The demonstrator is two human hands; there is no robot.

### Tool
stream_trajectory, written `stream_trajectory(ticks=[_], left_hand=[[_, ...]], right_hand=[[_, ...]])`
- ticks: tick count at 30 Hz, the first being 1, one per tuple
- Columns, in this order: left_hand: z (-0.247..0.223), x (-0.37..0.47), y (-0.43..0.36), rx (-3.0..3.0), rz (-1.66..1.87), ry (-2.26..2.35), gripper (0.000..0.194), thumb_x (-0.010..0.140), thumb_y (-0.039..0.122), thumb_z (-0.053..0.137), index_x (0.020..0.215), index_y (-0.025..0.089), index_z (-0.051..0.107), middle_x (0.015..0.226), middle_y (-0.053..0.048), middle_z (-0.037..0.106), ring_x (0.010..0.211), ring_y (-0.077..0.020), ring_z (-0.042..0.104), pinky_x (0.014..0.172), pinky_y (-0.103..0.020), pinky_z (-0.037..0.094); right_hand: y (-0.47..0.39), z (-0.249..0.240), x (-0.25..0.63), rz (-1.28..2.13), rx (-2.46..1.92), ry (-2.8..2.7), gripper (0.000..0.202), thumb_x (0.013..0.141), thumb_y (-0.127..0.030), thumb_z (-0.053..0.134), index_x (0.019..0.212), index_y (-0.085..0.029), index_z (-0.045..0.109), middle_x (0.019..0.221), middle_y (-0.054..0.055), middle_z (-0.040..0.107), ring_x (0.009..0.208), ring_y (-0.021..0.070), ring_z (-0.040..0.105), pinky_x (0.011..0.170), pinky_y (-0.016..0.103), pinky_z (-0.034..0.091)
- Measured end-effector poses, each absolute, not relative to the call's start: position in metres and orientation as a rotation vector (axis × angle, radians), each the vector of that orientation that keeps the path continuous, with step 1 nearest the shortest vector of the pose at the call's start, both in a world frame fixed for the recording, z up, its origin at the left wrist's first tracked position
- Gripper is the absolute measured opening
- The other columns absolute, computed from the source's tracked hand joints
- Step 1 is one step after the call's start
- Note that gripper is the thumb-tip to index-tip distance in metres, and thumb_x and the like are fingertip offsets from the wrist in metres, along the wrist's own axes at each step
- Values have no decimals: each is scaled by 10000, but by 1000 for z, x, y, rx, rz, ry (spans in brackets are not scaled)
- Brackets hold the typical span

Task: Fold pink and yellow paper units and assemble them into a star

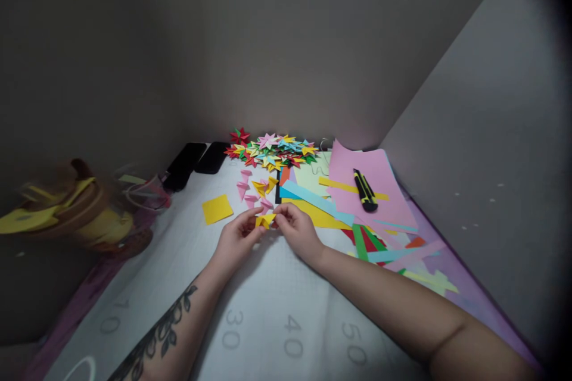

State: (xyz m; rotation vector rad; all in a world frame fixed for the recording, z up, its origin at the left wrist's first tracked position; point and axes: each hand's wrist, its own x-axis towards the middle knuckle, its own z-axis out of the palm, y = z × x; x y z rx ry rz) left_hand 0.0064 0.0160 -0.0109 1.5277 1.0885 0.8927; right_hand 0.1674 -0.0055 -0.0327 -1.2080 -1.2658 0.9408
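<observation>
Yellow folded paper stretches left to right; left hand pinches its left end; right hand pinches its right, equally near.

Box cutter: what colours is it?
The box cutter is black and yellow-green; the head view shows it best.
</observation>
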Motion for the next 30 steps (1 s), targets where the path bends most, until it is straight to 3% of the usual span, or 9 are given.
stream_trajectory(ticks=[12, 20, 30], left_hand=[[-18, 8, 17, 1437, 945, 1105, 245, 657, 157, 596, 889, 151, 676, 855, -40, 694, 736, -145, 621, 666, -230, 471], [-15, 12, 13, 1350, 897, 1062, 170, 750, 293, 592, 818, 142, 633, 623, 0, 633, 538, -106, 529, 515, -198, 400], [-13, 13, 14, 1403, 899, 1126, 157, 759, 297, 570, 786, 153, 624, 593, 17, 610, 520, -105, 496, 509, -200, 381]], right_hand=[[-8, -33, 164, 830, -1257, -1438, 54, 833, -238, 492, 834, -203, 532, 738, -10, 567, 663, 138, 551, 625, 263, 440], [-4, -38, 162, 1043, -1213, -1300, 17, 765, -209, 531, 767, -196, 542, 664, -38, 550, 584, 109, 532, 553, 227, 423], [-3, -36, 158, 1188, -1114, -1158, 91, 688, -163, 563, 774, -183, 540, 658, -47, 546, 553, 86, 520, 519, 206, 406]])
